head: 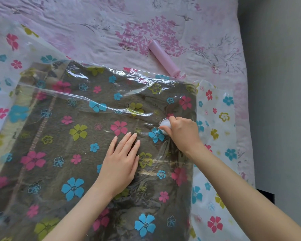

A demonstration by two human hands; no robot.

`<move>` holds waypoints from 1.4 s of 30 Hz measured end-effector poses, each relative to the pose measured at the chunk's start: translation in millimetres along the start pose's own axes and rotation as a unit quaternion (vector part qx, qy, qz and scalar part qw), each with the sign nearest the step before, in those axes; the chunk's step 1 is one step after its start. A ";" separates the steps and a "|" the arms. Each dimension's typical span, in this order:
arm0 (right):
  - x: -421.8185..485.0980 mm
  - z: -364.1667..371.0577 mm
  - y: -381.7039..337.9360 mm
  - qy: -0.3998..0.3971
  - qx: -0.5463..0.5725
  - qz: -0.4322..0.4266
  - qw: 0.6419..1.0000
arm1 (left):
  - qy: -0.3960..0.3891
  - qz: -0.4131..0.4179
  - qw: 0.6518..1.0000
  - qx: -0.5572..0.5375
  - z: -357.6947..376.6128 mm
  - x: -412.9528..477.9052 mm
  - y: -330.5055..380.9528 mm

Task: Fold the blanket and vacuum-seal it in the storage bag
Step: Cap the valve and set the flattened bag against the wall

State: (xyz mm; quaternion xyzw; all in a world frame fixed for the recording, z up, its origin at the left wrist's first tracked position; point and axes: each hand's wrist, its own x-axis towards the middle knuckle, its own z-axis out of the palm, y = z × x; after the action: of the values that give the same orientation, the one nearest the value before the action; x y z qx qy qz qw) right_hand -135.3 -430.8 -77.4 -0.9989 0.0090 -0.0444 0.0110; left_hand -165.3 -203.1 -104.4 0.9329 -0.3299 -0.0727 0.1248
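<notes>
My folded brown blanket (80, 129) lies flat inside the clear storage bag (214, 105), which is printed with pink, blue and olive flowers and spread across the bed (97, 18). The bag takes up most of the near half of the bed, and its long axis seems to run from the near edge away toward the far-left side, though its ends pass out of view, so I cannot be sure. The blanket fills the bag almost to its right side, leaving a strip of unfilled plastic lying on the bedspread toward the bed's right edge. My left hand (119, 162) rests palm down on top of the bag over the blanket, its fingers (129, 141) straight and together, pointing away from me and slightly right. My right hand (182, 129) is curled around the white round valve cap (165, 124) set in the bag's top face near the blanket's far-right corner; the thumb and fingers wrap it so only its left side shows. The plastic around the valve is wrinkled, and a long crease crosses the bag farther back. Beyond the bag, on the pink flowered bedspread, a pink hand pump (163, 59) lies on its side, its long axis slanting from far-left to near-right, with its near end touching the bag's far edge.
</notes>
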 end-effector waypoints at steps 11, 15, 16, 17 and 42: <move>-6.7 -0.6 -1.3 -0.058 -0.031 -0.002 0.998 | -0.006 0.003 1.000 -0.007 -2.1 2.1 -4.4; -7.2 -3.6 -5.7 -0.026 -0.061 0.020 0.998 | -0.008 0.004 1.000 -0.010 -1.8 1.7 -5.2; -8.9 -3.1 -5.9 -0.037 -0.047 0.010 0.998 | -0.009 0.003 1.000 -0.009 -1.8 1.6 -5.3; -10.6 -1.5 -5.4 -0.043 -0.027 -0.005 0.999 | -0.010 0.002 1.000 -0.009 -1.8 1.8 -5.7; -5.1 3.1 -16.2 -0.061 -0.022 -0.026 0.998 | -0.012 0.010 1.000 -0.017 1.5 1.4 -9.3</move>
State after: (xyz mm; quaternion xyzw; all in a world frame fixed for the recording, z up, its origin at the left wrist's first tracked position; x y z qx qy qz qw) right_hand -139.8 -414.5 -80.6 -0.9997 -0.0163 0.0168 -0.0113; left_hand -159.0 -197.3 -108.5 0.9264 -0.3393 -0.0881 0.1374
